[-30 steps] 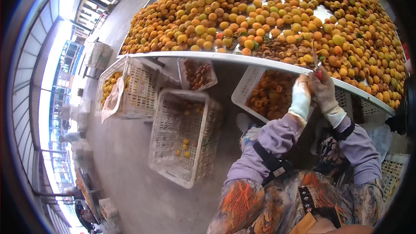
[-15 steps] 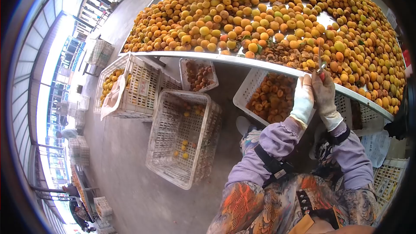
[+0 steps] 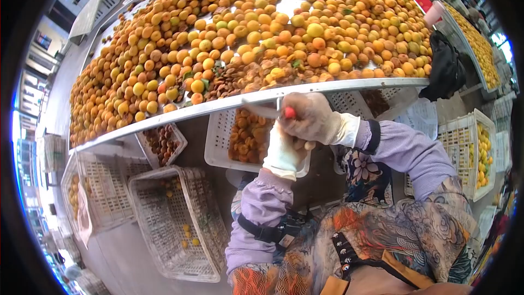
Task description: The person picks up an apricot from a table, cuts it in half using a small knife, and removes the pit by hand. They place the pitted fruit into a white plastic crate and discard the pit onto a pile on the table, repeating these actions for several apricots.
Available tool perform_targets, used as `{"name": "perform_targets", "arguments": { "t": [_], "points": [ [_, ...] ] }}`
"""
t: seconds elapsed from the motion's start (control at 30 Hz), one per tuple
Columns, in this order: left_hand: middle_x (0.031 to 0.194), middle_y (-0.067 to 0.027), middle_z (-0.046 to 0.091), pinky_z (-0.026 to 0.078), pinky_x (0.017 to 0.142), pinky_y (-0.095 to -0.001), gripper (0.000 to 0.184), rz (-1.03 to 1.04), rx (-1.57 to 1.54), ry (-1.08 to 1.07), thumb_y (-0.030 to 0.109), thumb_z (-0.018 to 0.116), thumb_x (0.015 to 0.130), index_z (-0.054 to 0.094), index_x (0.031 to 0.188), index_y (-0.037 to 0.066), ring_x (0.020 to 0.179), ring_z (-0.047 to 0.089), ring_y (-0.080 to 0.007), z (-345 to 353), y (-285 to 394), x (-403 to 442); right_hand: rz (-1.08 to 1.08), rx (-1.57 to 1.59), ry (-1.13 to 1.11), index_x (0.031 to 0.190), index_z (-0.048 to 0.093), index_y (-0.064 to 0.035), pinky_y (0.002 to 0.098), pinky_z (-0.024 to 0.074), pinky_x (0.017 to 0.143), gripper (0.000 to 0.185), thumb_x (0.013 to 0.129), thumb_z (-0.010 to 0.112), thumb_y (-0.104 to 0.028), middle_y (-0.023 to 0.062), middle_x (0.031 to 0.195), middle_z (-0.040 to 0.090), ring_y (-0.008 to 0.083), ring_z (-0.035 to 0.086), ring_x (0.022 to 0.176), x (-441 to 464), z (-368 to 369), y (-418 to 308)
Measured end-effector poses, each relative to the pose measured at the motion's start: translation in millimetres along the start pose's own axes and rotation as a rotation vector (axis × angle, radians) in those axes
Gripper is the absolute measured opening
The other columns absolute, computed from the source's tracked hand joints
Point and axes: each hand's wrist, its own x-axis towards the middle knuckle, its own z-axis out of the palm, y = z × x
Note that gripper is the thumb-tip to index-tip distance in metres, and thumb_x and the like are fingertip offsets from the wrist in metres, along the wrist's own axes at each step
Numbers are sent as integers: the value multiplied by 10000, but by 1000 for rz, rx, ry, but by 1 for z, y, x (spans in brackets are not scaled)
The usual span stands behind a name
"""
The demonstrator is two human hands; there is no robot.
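Observation:
My right hand (image 3: 308, 117), in a pale glove, is closed around a small knife (image 3: 261, 110). The blade points left and is blurred; a red bit of its handle shows between my fingers. Just below and touching it, my left hand (image 3: 283, 150), in a white glove, has its fingers curled in. What it holds, if anything, is hidden. Both hands are in front of the table's metal rim (image 3: 229, 102). On the tabletop behind the rim lie many apricots (image 3: 245, 27), with a heap of brown pits (image 3: 221, 82) near the edge.
Below my hands is a white crate (image 3: 217, 139) with halved apricots. A smaller crate (image 3: 164, 145) of dark pits stands left of it. A large crate (image 3: 174, 224) with a few yellow fruits is on the floor. A black bag (image 3: 445, 68) hangs at the table's right end.
My view has turned right. Both hands have drawn back from over the table edge to just in front of it, and the knife has swung from pointing up to pointing left.

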Motion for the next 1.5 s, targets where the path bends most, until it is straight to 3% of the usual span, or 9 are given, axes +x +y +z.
{"name": "perform_targets", "arguments": {
  "t": [0.3, 0.43, 0.47, 0.7, 0.77, 0.8, 0.97, 1.03, 1.5],
  "points": [
    [1043, -14, 555, 453, 555, -337, 460, -58, -158, 273, 544, 433, 892, 477, 1167, 177, 816, 564, -164, -20, 0, 4, -364, -108, 105, 857, 566, -109, 341, 471, 605, 174, 785, 668, -230, 73, 736, 556, 250, 586, 670, 4, 15, 26],
    [1145, -62, 517, 475, 810, -381, 494, -36, -122, -421, 516, 446, 888, 453, 1226, 156, 1016, 523, -195, -58, 11, 10, -204, -120, 145, 859, 556, -85, 350, 473, 612, 210, 810, 655, -264, 101, 754, 552, 274, 585, 682, 4, 19, 27],
    [1023, -34, 557, 483, 667, -330, 481, 131, 97, 80, 542, 435, 891, 487, 1179, 160, 840, 555, -167, -2, 8, -10, -162, 27, 155, 847, 543, -73, 363, 467, 611, 246, 808, 663, -284, 118, 756, 550, 297, 578, 684, 5, 19, 26],
    [935, -2, 552, 460, 598, -272, 470, 146, 4, 174, 557, 463, 874, 502, 1116, 156, 745, 556, -156, -20, 3, -3, -178, 21, 247, 830, 525, -80, 373, 461, 600, 252, 782, 687, -267, 116, 742, 535, 318, 559, 662, 6, 29, 27],
    [1154, -42, 508, 473, 849, -359, 566, -36, -370, -460, 571, 453, 873, 442, 1254, 153, 1059, 521, -199, -30, 10, -1, -348, -34, 285, 846, 517, -91, 378, 459, 594, 241, 768, 692, -238, 107, 733, 526, 314, 556, 655, 10, 32, 26],
    [1141, -40, 513, 452, 876, -372, 518, 258, 184, 68, 517, 471, 890, 450, 1242, 138, 1058, 512, -210, -33, -4, -5, -353, -30, 285, 846, 517, -91, 378, 459, 594, 241, 768, 692, -238, 107, 733, 526, 314, 556, 655, 11, 35, 24],
    [1108, -60, 532, 467, 860, -410, 405, 965, 1051, 117, 445, 457, 931, 498, 1133, 96, 1035, 530, -224, -50, 13, 12, -597, 76, 346, 868, 537, -99, 325, 495, 573, 234, 776, 693, -246, 69, 749, 590, 233, 628, 664, 13, 43, 7],
    [998, -54, 567, 504, 741, -365, 410, 460, -77, 471, 474, 437, 935, 538, 1048, 93, 878, 573, -200, -1, 29, -12, 114, 670, 140, 932, 530, -68, 263, 487, 576, 189, 846, 660, -176, 3, 757, 581, 113, 613, 697, 7, 35, 3],
    [602, -40, 474, 439, 463, -268, 586, 603, 270, 328, 583, 374, 913, 566, 947, 31, 442, 391, -117, -11, 36, -25, 350, 979, 232, 908, 572, -46, 191, 345, 435, 189, 908, 554, -233, -20, 695, 513, 65, 433, 536, 17, 13, 1]
  ]
}}
